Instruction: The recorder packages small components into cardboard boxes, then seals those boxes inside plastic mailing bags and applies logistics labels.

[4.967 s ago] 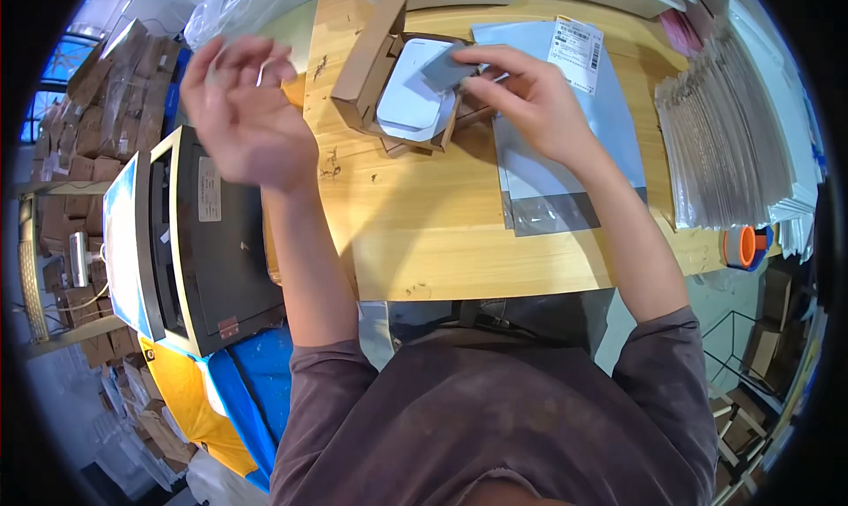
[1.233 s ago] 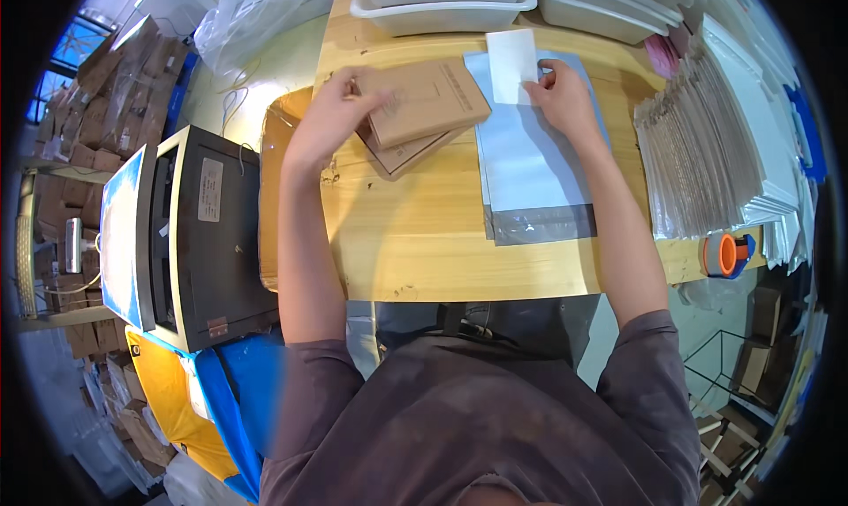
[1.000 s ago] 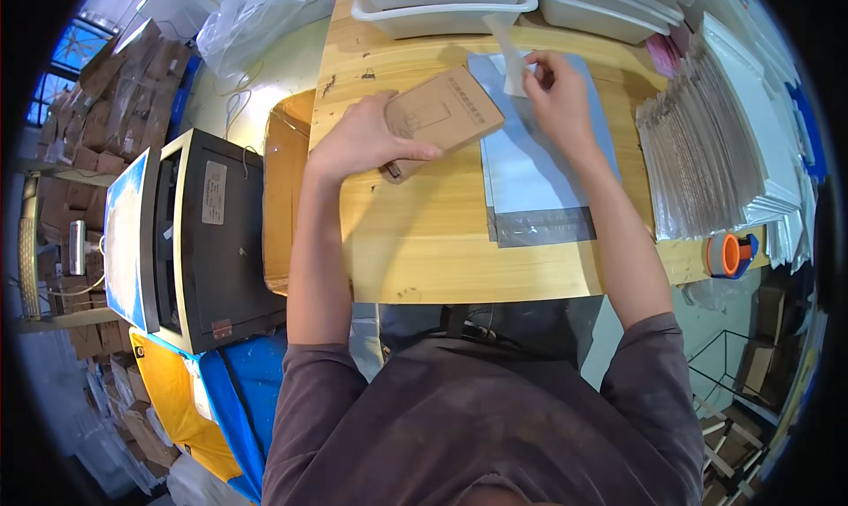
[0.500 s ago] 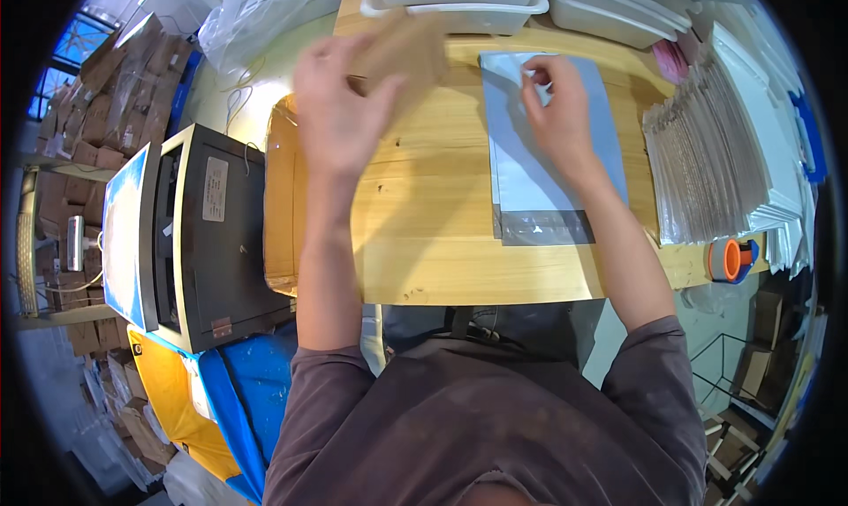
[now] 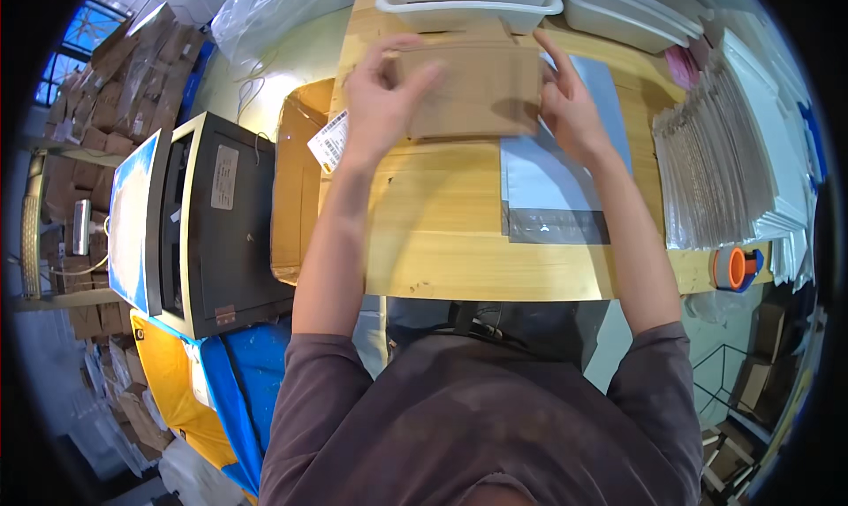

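A brown cardboard box (image 5: 477, 91), a little blurred, is held over the far part of the wooden table. My left hand (image 5: 384, 99) grips its left end, the thumb across the near face. At the right end is my right hand (image 5: 570, 108), index finger stretched out along the corner and the other fingers curled against the side. Partly beneath the box lie light blue-grey plastic mailing bags (image 5: 552, 183), with a clear strip along their near edge. A white printed label (image 5: 330, 142) shows beside my left forearm, at the rim of an open carton (image 5: 296, 197).
White plastic bins (image 5: 468, 15) stand at the table's far edge. Stacked padded envelopes (image 5: 715, 161) and an orange-and-blue tape dispenser (image 5: 735, 267) are on the right. A dark metal cabinet (image 5: 234, 228) stands left of the carton. The wooden table (image 5: 459, 258) ends before my body.
My left hand has moved right with the cardboard box, over the mailing bags. My right hand has left the bags' surface and met the box's right end. The label has come into view.
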A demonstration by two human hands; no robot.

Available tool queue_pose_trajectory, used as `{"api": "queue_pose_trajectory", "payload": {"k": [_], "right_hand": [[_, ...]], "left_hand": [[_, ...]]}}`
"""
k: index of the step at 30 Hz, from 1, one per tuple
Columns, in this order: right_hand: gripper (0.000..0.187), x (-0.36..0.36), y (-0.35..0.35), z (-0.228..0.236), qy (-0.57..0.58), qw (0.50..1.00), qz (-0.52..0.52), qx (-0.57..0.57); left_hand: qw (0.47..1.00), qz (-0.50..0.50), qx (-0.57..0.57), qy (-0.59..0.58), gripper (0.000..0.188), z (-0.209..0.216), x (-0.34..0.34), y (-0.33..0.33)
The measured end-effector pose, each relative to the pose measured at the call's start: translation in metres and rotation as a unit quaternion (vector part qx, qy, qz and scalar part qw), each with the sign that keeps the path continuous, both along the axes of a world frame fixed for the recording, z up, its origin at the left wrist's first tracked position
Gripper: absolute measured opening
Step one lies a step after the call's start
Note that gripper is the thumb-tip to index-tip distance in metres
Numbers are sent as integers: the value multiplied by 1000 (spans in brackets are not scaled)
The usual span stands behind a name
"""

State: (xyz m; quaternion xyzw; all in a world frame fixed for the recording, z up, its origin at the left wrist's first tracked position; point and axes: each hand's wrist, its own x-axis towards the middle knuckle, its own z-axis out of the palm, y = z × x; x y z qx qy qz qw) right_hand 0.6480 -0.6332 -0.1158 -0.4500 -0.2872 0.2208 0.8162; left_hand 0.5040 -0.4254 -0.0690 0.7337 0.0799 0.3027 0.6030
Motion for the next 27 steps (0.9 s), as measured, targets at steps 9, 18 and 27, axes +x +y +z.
{"api": "queue_pose_trajectory", "payload": {"k": [9,18,27], "right_hand": [[79,20,-16,16,-200,926,-254,-197],[74,41,-30,-8,-283,885,-200,-311],[79,40,-29,-7,-242,922,-157,-256]], "left_hand": [[751,278,445,401,55,-63,9,-17],[923,-26,311,225,59,-57,8,23],[974,-10,223,51,66,-65,26,6]]}}
